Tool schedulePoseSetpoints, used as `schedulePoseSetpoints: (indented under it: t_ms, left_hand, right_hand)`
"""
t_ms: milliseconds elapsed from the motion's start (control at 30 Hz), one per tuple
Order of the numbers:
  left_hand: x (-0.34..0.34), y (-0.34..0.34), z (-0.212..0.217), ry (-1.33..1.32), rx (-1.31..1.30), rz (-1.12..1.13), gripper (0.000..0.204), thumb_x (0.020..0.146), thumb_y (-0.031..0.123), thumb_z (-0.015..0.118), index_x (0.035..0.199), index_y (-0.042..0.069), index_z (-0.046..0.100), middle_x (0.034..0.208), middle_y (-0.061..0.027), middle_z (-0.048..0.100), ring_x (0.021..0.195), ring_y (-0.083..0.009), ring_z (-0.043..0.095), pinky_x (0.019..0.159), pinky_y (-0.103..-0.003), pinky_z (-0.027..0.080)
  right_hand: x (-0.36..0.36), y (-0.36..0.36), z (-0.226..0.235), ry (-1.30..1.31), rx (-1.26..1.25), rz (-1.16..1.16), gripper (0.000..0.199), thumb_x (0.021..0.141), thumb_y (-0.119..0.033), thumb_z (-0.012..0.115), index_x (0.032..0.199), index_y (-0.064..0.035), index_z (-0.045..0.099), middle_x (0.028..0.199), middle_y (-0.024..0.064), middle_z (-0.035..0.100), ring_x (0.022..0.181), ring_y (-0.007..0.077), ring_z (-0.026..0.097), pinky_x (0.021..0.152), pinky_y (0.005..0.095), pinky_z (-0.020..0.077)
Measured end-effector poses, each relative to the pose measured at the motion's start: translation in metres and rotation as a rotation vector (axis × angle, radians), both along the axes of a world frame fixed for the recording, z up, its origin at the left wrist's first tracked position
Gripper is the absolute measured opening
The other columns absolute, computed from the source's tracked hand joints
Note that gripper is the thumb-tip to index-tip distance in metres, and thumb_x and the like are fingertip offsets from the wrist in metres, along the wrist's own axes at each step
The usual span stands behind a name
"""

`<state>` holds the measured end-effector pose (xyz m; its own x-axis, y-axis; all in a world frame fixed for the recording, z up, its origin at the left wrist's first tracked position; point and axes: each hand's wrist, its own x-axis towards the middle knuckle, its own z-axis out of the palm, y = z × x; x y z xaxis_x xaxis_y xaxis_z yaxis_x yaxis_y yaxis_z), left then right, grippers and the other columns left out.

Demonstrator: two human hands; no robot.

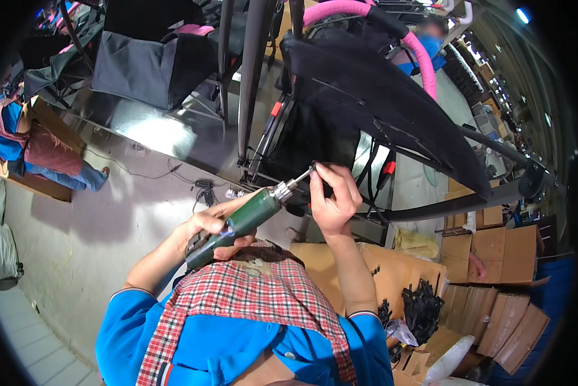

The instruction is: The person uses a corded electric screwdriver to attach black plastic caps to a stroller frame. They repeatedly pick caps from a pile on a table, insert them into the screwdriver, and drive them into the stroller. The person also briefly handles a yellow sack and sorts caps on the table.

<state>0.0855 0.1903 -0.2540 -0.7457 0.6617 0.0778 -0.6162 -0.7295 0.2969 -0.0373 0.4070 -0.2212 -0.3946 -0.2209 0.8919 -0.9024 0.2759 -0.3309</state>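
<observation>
My left hand [213, 230] grips a dark green power screwdriver [241, 222] by its body, the metal bit [302, 175] pointing up and right. My right hand [333, 196] is closed around the tip of the bit, where it meets the black frame of a folded stroller [366, 90]. The stroller has black fabric, black tubes and a pink padded bar [424, 58]. Whatever small part sits under my right fingers is hidden.
A metal workbench [147, 128] carries more black stroller frames and a grey fabric seat [144, 67]. Cardboard boxes [495, 251] and a pile of black plastic parts [424, 309] lie to the right. A person [19, 138] sits at far left; another stands at the back [430, 38].
</observation>
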Motion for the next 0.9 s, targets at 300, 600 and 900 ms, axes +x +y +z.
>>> schedulePoseSetpoints:
  t_ms: [300,600,900]
  left_hand:
    - [-0.004,-0.026,-0.009,0.234,-0.006,0.187,0.130,0.064,0.013,0.086,0.159,0.027,-0.002,0.092,-0.0206,0.054,0.068,-0.0236,0.057,0.048,-0.031,0.049]
    - [-0.004,-0.022,-0.021,0.274,-0.129,0.174,0.126,0.070,0.018,0.084,0.159,0.024,-0.006,0.086,-0.0181,0.056,0.055,-0.0217,0.056,0.049,-0.031,0.048]
    - [-0.008,-0.011,-0.009,0.193,-0.239,0.162,0.122,0.069,0.017,0.083,0.159,0.023,0.000,0.085,-0.0178,0.056,0.054,-0.0198,0.057,0.048,-0.029,0.048]
  right_hand:
    - [-0.101,-0.047,0.022,-0.704,0.589,-0.184,0.055,0.089,-0.019,0.070,0.134,0.0042,0.050,0.086,0.0123,0.073,0.082,0.0182,0.073,0.078,0.0290,0.0558]
    - [-0.146,-0.084,-0.015,-0.905,0.264,0.220,0.054,0.088,-0.021,0.072,0.130,0.0051,0.051,0.075,0.0111,0.072,0.054,0.0162,0.068,0.052,0.0286,0.0537]
    - [-0.158,-0.102,-0.018,-1.060,0.560,-0.268,0.066,0.091,-0.058,0.049,0.075,0.0013,0.071,0.075,0.0152,0.072,0.074,0.0324,0.071,0.074,0.0441,0.0556]
